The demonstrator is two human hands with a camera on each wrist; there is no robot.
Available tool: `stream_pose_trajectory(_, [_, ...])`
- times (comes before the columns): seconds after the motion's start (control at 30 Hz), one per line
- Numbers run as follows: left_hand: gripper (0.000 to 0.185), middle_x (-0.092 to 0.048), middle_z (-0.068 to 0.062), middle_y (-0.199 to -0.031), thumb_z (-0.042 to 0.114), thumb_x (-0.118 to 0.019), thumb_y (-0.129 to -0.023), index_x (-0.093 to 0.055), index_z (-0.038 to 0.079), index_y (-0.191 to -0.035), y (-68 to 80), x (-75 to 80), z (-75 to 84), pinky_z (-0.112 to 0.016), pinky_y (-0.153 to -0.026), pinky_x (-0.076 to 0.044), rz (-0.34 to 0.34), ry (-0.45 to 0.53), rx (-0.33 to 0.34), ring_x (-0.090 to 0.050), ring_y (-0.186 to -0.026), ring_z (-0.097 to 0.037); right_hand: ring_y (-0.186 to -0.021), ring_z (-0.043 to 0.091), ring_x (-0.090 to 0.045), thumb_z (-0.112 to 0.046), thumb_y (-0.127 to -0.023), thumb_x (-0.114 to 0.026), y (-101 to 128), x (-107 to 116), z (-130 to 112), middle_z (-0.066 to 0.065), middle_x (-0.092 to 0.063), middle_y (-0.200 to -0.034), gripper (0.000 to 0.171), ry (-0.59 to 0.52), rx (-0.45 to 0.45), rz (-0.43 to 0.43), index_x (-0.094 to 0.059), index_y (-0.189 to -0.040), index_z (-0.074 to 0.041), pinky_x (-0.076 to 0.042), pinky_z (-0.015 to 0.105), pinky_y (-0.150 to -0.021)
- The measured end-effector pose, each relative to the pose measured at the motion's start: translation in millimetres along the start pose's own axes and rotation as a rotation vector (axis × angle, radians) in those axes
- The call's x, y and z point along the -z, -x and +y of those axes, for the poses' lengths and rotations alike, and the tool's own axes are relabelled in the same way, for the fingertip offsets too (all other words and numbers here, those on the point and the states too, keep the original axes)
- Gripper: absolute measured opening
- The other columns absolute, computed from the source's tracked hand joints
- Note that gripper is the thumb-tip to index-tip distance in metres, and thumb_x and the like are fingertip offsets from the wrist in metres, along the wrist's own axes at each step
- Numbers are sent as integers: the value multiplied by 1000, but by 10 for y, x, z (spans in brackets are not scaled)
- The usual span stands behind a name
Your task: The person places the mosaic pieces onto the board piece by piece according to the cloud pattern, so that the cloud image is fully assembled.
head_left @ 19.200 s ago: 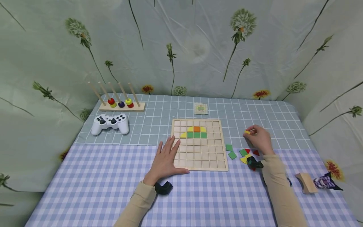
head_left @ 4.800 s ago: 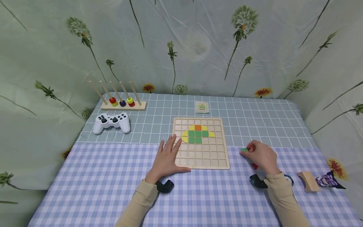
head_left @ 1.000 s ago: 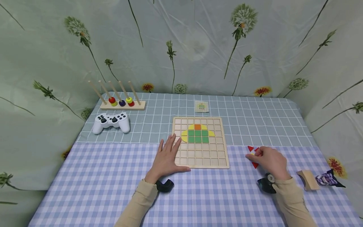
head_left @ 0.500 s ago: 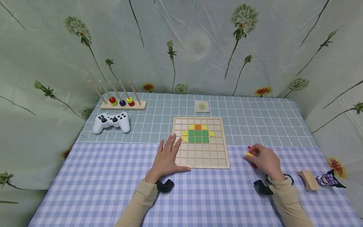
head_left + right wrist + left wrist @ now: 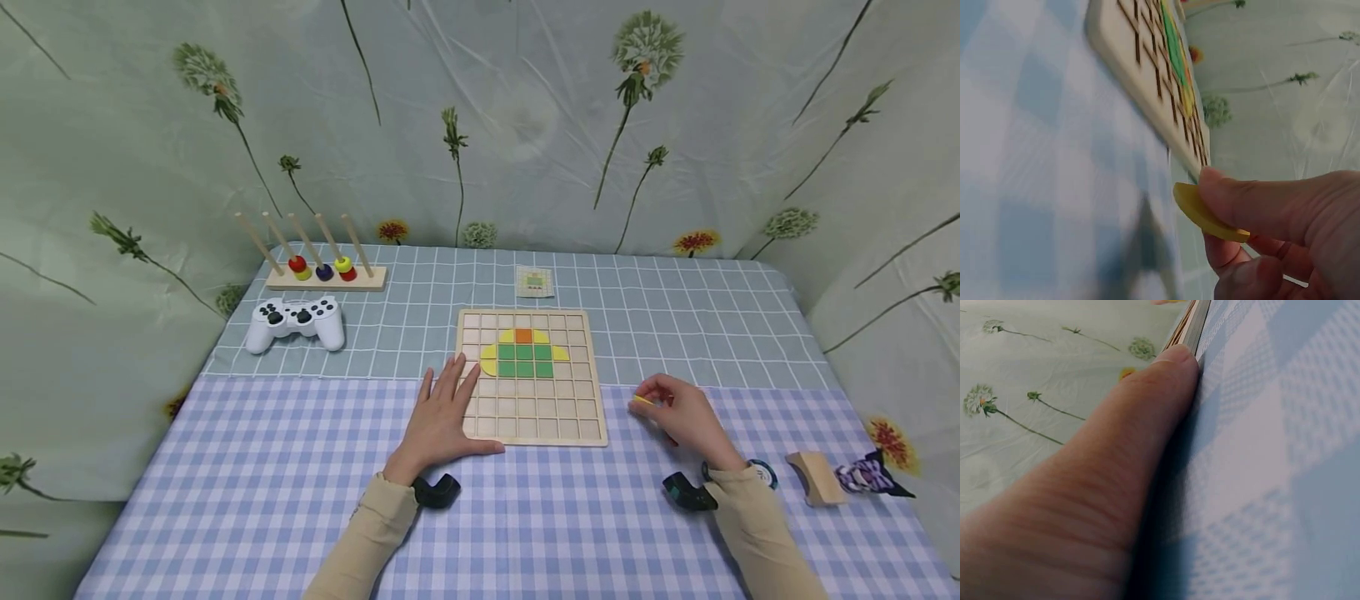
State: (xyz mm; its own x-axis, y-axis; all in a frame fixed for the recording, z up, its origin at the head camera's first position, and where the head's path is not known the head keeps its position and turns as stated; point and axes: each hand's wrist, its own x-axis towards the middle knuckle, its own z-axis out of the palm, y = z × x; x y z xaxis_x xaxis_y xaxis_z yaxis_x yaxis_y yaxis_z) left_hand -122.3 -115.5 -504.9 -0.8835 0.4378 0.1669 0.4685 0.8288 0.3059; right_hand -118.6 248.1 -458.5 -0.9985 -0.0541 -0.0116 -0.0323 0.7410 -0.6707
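Note:
My left hand [image 5: 435,425] lies with spread fingers over the left edge of a wooden grid board [image 5: 525,429]; in the left wrist view its thumb [image 5: 1141,406] touches the board's side. An orange square [image 5: 523,336], green squares [image 5: 525,361] and yellow rounded pieces [image 5: 487,365] fill cells in the upper part. To the right of the board, my right hand [image 5: 686,417] pinches a yellow quarter-circle piece [image 5: 1188,201] between thumb and fingers, held above the checked cloth. Beneath that hand a bit of a red piece [image 5: 672,441] shows; the rest is hidden.
A small pattern card [image 5: 535,282] lies behind the board. At the back left are a peg stand with coloured beads [image 5: 326,280] and a white game controller [image 5: 295,323]. A wooden arch block [image 5: 815,478] and a patterned purple thing [image 5: 862,475] lie far right.
Over the earlier frames, more green and yellow pieces came onto the board, and loose green ones left the right side. Lately my right hand lifted the yellow piece leftward; my left hand stayed put.

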Motion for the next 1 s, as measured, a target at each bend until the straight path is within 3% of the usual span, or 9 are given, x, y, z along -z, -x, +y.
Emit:
stream_pose_trajectory(0.27, [120,-12,-14,-157,82,-58,-64,-20,11,-152,-2,-6,-6,-49,-113,0,-13,-5,9,-5,-143,-26,-62,16,-46,-18,-78,-79,-299,-144,-238,2,-63,-78,18,-80,52,-44,-66,-84,-8,-38,25,-53])
stream_pose_trajectory(0.53, [121,-11,-13,-157,83,-59,-63,-19,12,-153,-5,-13,-4,-47,-113,1,-27,-14,20,-4,-143,-25,-62,19,-46,-24,-76,-81,-560,-330,-423,0,-60,-71,23,-128,34,-119,-66,-79,-8,-36,27,-51])
stream_pose_trajectory(1.0, [121,-12,-12,-157,84,-58,-62,-20,12,-153,-1,-32,-19,-48,-113,1,-5,-16,7,-5,-143,-25,-65,19,-48,-22,-76,-81,-735,-510,-514,1,-58,-68,21,-147,52,-170,-67,-79,-7,-36,27,-54])
